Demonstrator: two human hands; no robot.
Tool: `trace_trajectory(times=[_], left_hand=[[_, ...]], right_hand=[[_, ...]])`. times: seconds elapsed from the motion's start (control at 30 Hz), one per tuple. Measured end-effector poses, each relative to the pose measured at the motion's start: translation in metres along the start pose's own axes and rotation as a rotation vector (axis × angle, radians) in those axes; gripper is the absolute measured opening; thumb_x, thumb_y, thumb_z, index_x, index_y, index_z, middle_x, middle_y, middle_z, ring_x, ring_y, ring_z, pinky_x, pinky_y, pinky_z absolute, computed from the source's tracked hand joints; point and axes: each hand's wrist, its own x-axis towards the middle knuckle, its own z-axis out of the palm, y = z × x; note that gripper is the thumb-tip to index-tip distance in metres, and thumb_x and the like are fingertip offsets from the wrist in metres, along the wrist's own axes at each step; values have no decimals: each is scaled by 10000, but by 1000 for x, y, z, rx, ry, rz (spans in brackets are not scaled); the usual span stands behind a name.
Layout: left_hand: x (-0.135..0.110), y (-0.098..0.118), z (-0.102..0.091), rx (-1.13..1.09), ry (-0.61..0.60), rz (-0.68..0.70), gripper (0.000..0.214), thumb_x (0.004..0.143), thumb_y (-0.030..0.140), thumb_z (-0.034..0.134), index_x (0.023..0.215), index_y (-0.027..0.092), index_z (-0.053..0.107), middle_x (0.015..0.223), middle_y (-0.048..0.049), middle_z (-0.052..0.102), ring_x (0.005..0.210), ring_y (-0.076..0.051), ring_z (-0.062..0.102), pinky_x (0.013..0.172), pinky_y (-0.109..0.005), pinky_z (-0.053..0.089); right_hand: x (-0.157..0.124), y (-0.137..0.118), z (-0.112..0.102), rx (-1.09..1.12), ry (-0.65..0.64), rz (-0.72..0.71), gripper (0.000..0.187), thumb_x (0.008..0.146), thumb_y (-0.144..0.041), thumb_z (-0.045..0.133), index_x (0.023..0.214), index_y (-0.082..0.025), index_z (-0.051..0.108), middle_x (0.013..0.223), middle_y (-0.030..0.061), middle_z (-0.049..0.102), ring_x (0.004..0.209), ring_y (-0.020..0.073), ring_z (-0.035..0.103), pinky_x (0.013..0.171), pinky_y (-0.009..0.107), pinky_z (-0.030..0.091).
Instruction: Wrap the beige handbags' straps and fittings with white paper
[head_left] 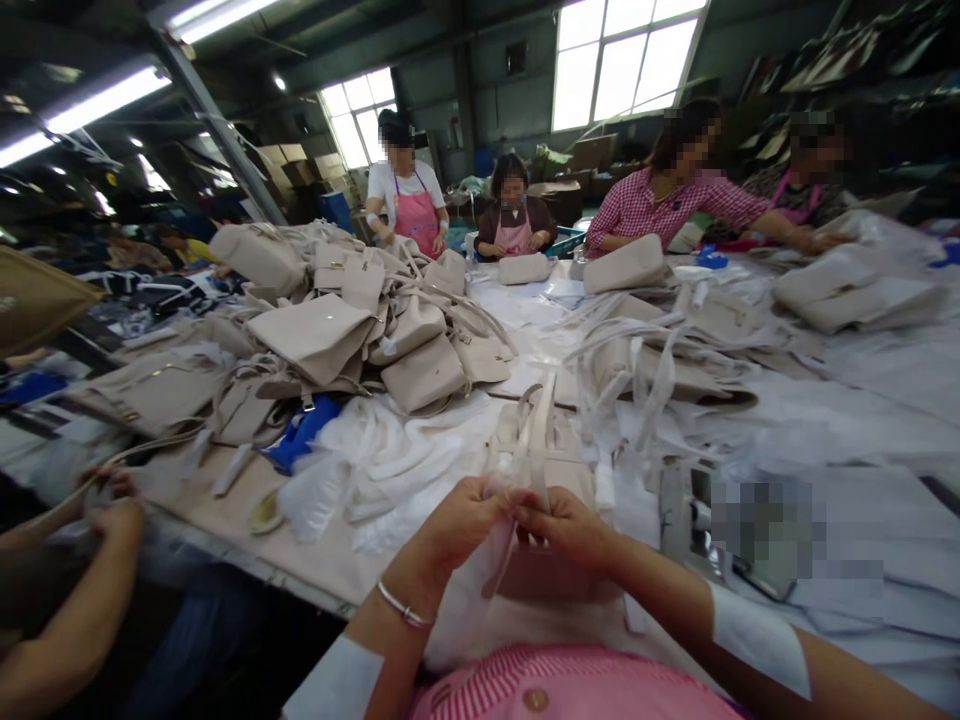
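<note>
Strap (541,420) of a beige bag (574,465) stood upright over the bench (225,500) because left hand (459,520) and right hand (568,525) both pinched its lower end.

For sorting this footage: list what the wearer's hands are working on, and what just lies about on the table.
In hand: left hand and right hand, both pinching the strap of the beige bag.

Lying about: heap of bags, blue sheet, white paper, loose straps.
</note>
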Motion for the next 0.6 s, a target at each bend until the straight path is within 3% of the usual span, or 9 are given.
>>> trace_trajectory(times=[0.1, 0.23, 0.33, 0.43, 0.53, 0.6], left_hand=[[9, -14, 3, -145, 39, -57, 411, 784, 520, 643, 811, 121, 737, 653, -52, 685, 603, -174, 620, 668, -327, 509], [13, -26, -1, 61, 211, 51, 360, 809, 468, 625, 802, 133, 756, 787, -70, 739, 786, -193, 659, 792, -299, 487], [12, -28, 1, 262, 190, 64, 355, 822, 451, 602, 757, 136, 752, 717, -40, 718, 713, -173, 632, 692, -263, 458], [11, -27, 5, 409, 168, 42, 327, 815, 405, 602, 679, 135, 726, 570, 9, 627, 573, -134, 543, 553, -237, 374], [9, -23, 4, 456, 144, 73, 208, 759, 331, 662, 835, 157, 748, 707, 14, 683, 665, -145, 575, 624, -237, 408], [8, -20, 1, 496, 145, 114, 242, 755, 327, 668, 933, 184, 749, 830, 3, 716, 759, -160, 600, 712, -246, 429]], right_hand=[[-5, 0, -7, -35, -16, 51, 441, 840, -533, 561, 640, -146, 633, 566, -3, 571, 506, 93, 467, 501, 225, 349], [-6, -11, -22, -118, 241, 117, 364, 859, -478, 536, 796, -151, 683, 558, -4, 593, 485, 109, 494, 481, 234, 369], [0, -20, -22, -124, 288, 16, 253, 812, -400, 626, 862, -164, 701, 613, 1, 634, 566, 132, 561, 554, 247, 431], [5, -24, -17, -210, 299, -42, 151, 757, -321, 695, 775, -172, 708, 654, 9, 648, 639, 153, 593, 609, 259, 453], [6, -25, -17, -392, 326, -106, 132, 761, -253, 681, 653, -175, 684, 666, 11, 626, 658, 147, 577, 631, 260, 435], [5, -26, -18, -455, 297, -140, 129, 761, -233, 674, 645, -177, 683, 682, 11, 619, 670, 146, 570, 648, 263, 425]])
